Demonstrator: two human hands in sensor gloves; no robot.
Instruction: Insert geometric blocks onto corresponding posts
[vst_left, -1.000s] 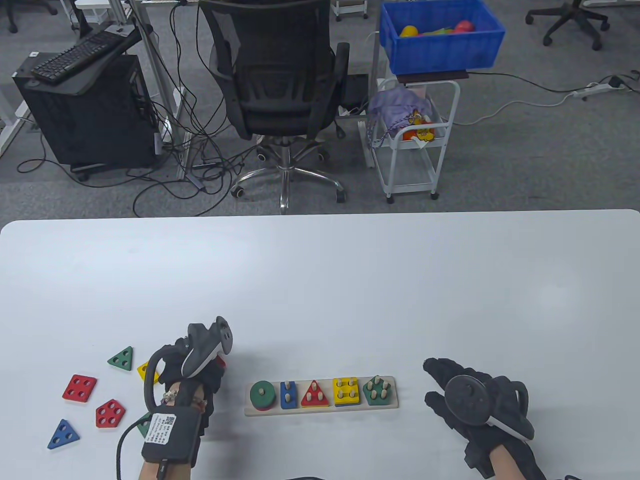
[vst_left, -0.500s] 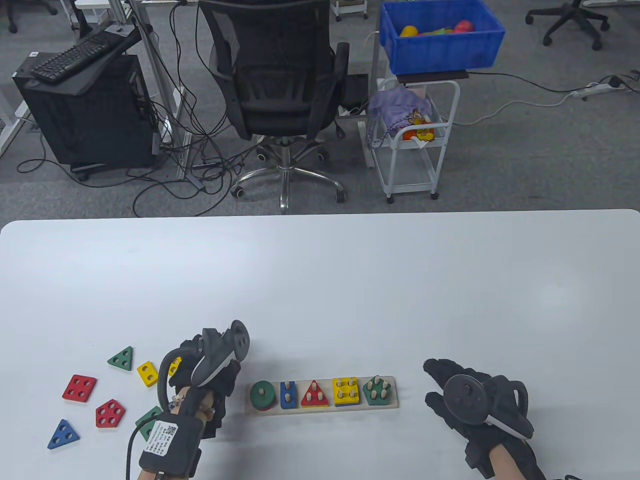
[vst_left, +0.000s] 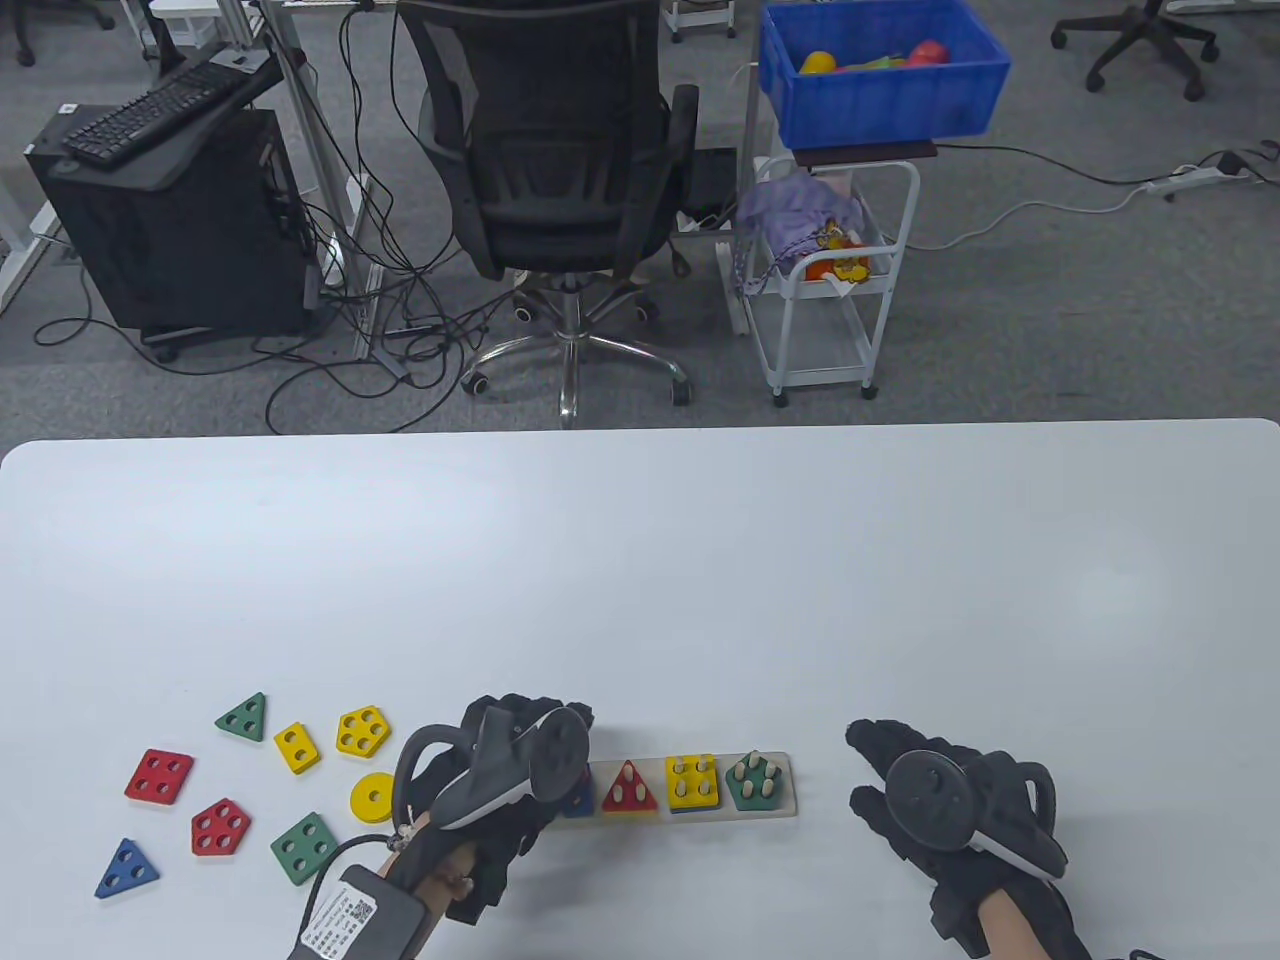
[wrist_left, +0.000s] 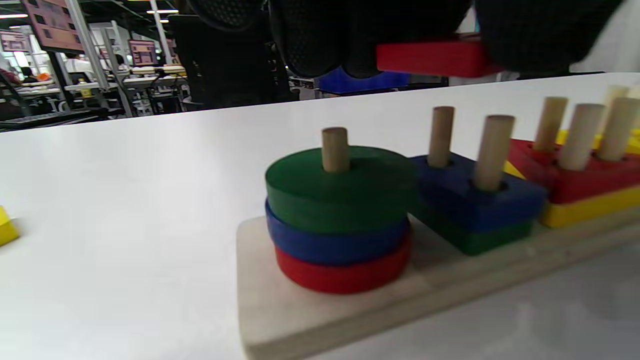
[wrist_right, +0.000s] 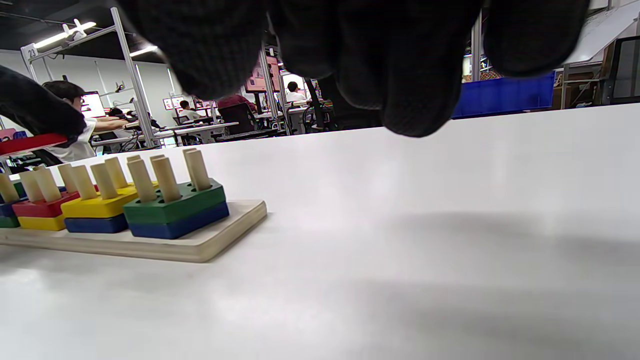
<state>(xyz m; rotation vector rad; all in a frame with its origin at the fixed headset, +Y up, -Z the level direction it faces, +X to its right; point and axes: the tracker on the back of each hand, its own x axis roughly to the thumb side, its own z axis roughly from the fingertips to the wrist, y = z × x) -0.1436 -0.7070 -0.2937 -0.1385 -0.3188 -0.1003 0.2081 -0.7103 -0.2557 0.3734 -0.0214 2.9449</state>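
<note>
The left grip (vst_left: 510, 790) grasps a flat red block (wrist_left: 432, 57) between its gloved fingers (wrist_left: 320, 35), holding it in the air above the two-post station of the peg board (wrist_left: 320, 320). Whether the block's holes line up with the posts cannot be told.

Left of that grip, loose blocks lie on the counter (vst_left: 640, 560): a blue triangle (vst_left: 126, 868), a red square (vst_left: 159, 776), a red pentagon (vst_left: 220, 828), a green triangle (vst_left: 243, 716), a small yellow block (vst_left: 297, 748), a green square (vst_left: 304, 848), a yellow pentagon (vst_left: 362, 732) and a yellow ring (vst_left: 372, 797), the last just beside the wrist.

Directly below the grip, the single post carries a green disc (wrist_left: 340, 187) over a blue and a red one. The two posts beside it hold a blue block (wrist_left: 475, 197) over a green one.

Right of the grip stand the red triangle (vst_left: 627, 787), yellow square (vst_left: 692, 782) and green pentagon (vst_left: 755, 780) stacks.

Farther right, apart from the board's end, the right grip (vst_left: 945, 800) rests on the counter with fingers spread, released, grasping nothing.
</note>
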